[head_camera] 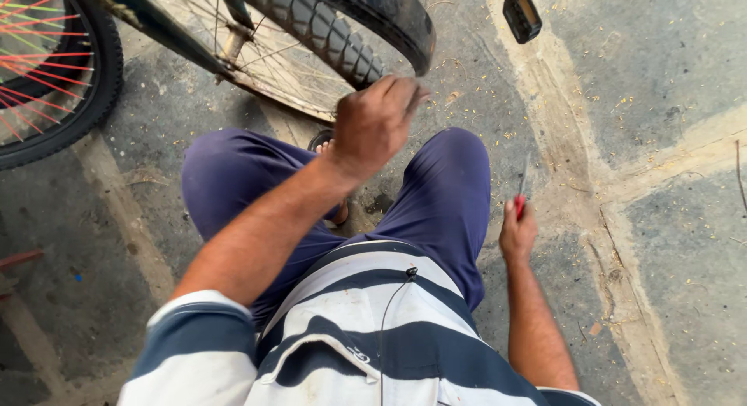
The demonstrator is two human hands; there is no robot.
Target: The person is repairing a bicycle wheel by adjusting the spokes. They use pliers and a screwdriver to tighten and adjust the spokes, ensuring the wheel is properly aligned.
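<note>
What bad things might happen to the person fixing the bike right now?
The left hand is raised close to the bike tyre and spokes; fingers might get pinched if the wheel turns. The right hand holds a red-handled screwdriver pointing up beside the knee; a slip could poke the leg.

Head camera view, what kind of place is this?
Probably an outdoor roadside bicycle repair spot: rough concrete ground, a bicycle wheel by the left hand, and a red-handled screwdriver in the right hand.
</note>
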